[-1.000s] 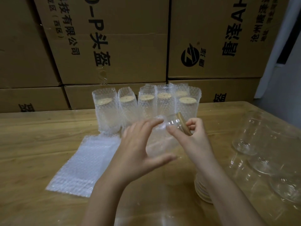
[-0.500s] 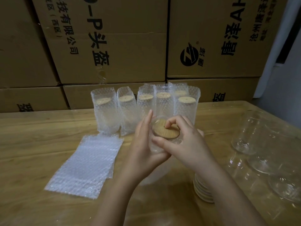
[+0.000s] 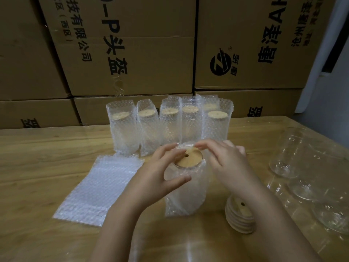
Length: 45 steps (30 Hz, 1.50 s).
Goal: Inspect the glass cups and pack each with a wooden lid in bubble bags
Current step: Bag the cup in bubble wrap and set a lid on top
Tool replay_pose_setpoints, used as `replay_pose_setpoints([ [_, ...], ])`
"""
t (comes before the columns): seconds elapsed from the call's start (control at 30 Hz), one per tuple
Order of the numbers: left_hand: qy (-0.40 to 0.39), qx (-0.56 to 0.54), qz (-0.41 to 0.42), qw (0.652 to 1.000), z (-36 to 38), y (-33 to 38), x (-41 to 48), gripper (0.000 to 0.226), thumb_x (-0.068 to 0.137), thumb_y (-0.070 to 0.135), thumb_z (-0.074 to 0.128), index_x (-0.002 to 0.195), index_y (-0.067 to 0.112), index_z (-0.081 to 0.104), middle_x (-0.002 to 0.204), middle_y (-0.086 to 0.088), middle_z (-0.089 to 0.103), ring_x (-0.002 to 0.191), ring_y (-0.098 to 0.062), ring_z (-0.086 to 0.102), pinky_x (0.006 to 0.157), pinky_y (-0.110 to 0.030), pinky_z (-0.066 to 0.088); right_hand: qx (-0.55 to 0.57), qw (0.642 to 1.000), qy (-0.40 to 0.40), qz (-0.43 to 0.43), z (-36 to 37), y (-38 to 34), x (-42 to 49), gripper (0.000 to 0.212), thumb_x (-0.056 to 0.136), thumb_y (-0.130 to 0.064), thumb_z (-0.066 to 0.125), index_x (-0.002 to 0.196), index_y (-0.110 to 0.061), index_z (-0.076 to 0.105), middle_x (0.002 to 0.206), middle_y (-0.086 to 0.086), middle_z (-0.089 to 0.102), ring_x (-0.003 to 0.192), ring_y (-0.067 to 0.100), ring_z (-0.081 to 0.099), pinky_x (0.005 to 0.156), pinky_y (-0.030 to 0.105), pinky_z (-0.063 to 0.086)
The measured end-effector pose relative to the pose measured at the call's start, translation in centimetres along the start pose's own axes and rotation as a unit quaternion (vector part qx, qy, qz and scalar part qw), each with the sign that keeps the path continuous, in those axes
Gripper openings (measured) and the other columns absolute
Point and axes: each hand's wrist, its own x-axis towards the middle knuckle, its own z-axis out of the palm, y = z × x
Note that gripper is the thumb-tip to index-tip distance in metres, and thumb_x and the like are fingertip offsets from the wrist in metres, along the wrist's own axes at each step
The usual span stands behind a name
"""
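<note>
Now the cup (image 3: 186, 188) stands upright in its bubble bag (image 3: 184, 197) on the table (image 3: 37, 167), and the lid (image 3: 188, 158) sits flat on top. Left hand (image 3: 160, 174) grips the bag's side; right hand (image 3: 226, 161) pinches its top edge. Glass is hard, slippery and breakable, so hold the soft bag around the middle.

Light-brown wooden tabletop (image 3: 37, 167) with visible grain and a glossy, reflective surface, filling the lower part of the view. Behind its far edge stands a wall of stacked brown corrugated cardboard cartons (image 3: 132, 53) printed with black Chinese characters, Latin letters and a round black logo (image 3: 220, 62). At the upper right, beside the cartons, a pale grey-white wall section (image 3: 328, 87) with a dark opening.
</note>
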Motion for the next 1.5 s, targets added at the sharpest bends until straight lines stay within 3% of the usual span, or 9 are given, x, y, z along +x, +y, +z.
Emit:
replay_pose_setpoints([
  [0.1,-0.022,0.01,0.007,1.0,-1.2,0.4,-0.4,0.048,0.084,0.056,0.056,0.125,0.068,0.035,0.143,0.04,0.016,0.117,0.028,0.028,0.094,-0.011,0.037,-0.081,0.997,0.011,-0.008,-0.4,1.3,0.1,0.058,0.085,0.003,0.045,0.11,-0.046,0.06,0.138,-0.009,0.036,0.129,0.015,0.023,0.102,0.035,0.019],
  [0.27,-0.004,0.088,0.059,0.994,-1.9,2.4,-0.6,0.051,0.089,0.044,0.054,0.13,0.065,0.033,0.155,0.029,-0.005,0.133,0.007,0.022,0.104,-0.026,0.032,-0.089,0.996,0.015,0.002,-0.6,2.3,0.1,0.027,0.091,-0.021,0.058,0.109,-0.04,0.064,0.145,-0.005,0.034,0.134,0.017,0.029,0.107,0.039,0.017],
  [0.47,0.041,0.196,0.046,0.979,-2.6,2.7,-0.7,0.017,0.087,0.039,0.062,0.101,0.029,0.065,0.138,0.007,0.047,0.123,-0.016,0.046,0.096,-0.037,0.042,-0.093,0.995,0.045,0.003,-1.5,2.6,0.3,0.013,0.091,-0.026,0.06,0.095,-0.036,0.065,0.094,-0.023,0.057,0.101,0.008,0.054,0.09,0.027,0.017],
  [0.67,0.086,0.241,0.017,0.966,-4.7,1.9,-0.1,0.006,0.085,0.028,0.071,0.088,0.023,0.072,0.095,0.004,0.066,0.086,-0.021,0.061,0.067,-0.032,0.044,-0.125,0.992,0.025,-0.021,-3.0,2.2,1.4,0.01,0.092,-0.037,0.056,0.093,-0.035,0.066,0.095,-0.02,0.065,0.098,0.006,0.053,0.09,0.027,0.017],
  [0.83,0.127,0.278,-0.052,0.951,-5.7,0.8,1.3,0.015,0.096,0.028,0.055,0.099,0.027,0.07,0.094,0.008,0.069,0.085,-0.017,0.064,0.05,-0.022,0.033,-0.164,0.983,0.047,-0.072,-3.6,0.9,2.8,0.014,0.092,-0.041,0.055,0.091,-0.033,0.066,0.094,-0.018,0.065,0.094,0.007,0.051,0.085,0.028,0.019],
  [1.07,0.142,0.203,-0.038,0.968,-5.2,-0.5,1.6,0.015,0.093,0.016,0.061,0.102,0.013,0.073,0.097,0.0,0.073,0.088,-0.022,0.066,0.07,-0.035,0.051,-0.175,0.98,-0.009,-0.091,-3.9,0.7,2.7,0.013,0.093,-0.041,0.053,0.093,-0.031,0.062,0.097,-0.017,0.06,0.096,0.009,0.05,0.09,0.032,0.026],
  [1.27,0.083,0.071,-0.055,0.993,-5.2,-0.6,1.3,0.01,0.091,0.024,0.064,0.091,0.033,0.069,0.085,0.023,0.065,0.075,0.005,0.062,0.069,-0.017,0.051,-0.093,0.986,-0.136,-0.033,-5.7,1.3,3.4,0.009,0.093,-0.032,0.057,0.089,-0.027,0.063,0.099,-0.014,0.061,0.094,0.007,0.057,0.085,0.035,0.048],
  [1.4,0.081,0.084,-0.055,0.992,-5.8,-0.7,1.2,0.011,0.089,0.026,0.066,0.089,0.036,0.068,0.081,0.028,0.062,0.073,0.007,0.062,0.069,-0.019,0.053,-0.05,0.991,-0.119,-0.044,-5.9,1.5,3.6,0.006,0.089,-0.028,0.064,0.086,-0.026,0.068,0.09,-0.014,0.066,0.086,0.0,0.059,0.079,0.028,0.051],
  [1.5,0.118,-0.057,-0.052,0.99,-5.1,-1.0,0.4,0.026,0.084,0.027,0.07,0.102,0.042,0.059,0.092,0.016,0.068,0.077,-0.002,0.067,0.073,-0.028,0.058,0.028,0.995,-0.09,-0.04,-5.2,2.0,3.2,0.005,0.086,-0.025,0.069,0.083,-0.029,0.069,0.085,-0.018,0.066,0.081,-0.006,0.059,0.075,0.02,0.05],
])
